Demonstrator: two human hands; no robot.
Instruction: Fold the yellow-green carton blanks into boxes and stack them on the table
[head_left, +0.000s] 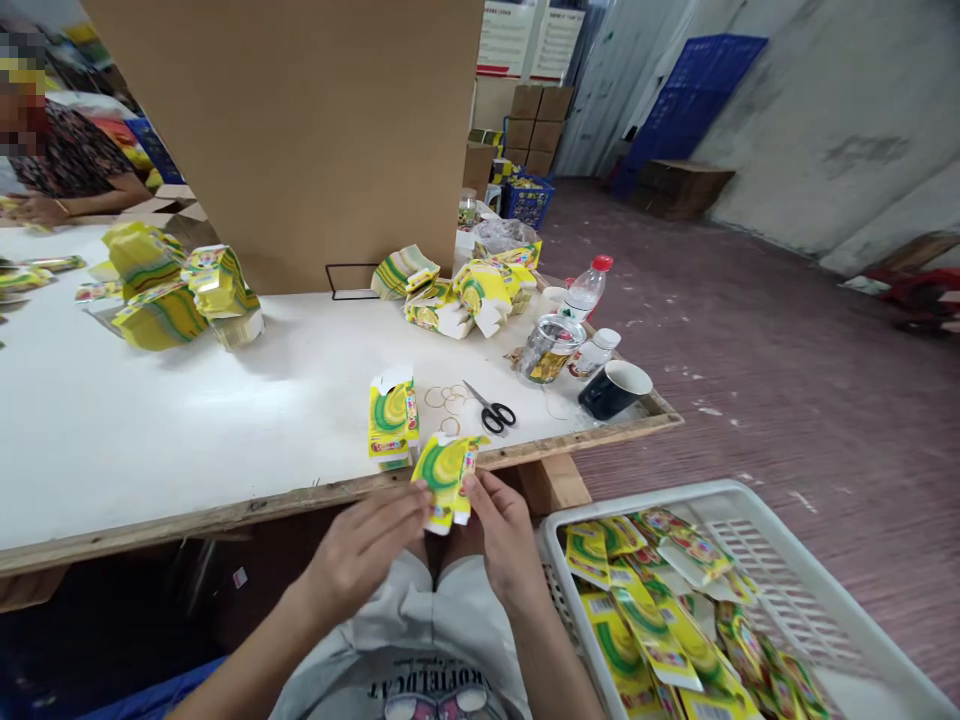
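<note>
Both sets of fingertips meet on a yellow-green carton (445, 474) held just over the near edge of the white table (150, 430). The right hand (507, 540) pinches its lower right corner, thumb on the front, fingers behind. The left hand (366, 556) lays straight, close-set fingers against the lower left edge; whether its thumb clamps underneath cannot be told. The carton sits above and beyond both hands, equally near each, its long axis running up and away from the body, leaning a little to the right.

Just behind it a second carton (392, 414) stands upright on the table. Right of that lie loose rubber bands (448, 400) and black-handled scissors (491, 411), then a glass jar (549, 349), a dark mug (615, 388) and a water bottle (585, 289). Stacks of flat cartons (161, 290) rest farther back, before a cardboard sheet (300, 130).

By the right knee, a white plastic basket (652, 490) holds many flattened cartons (645, 620) in a loose heap.
</note>
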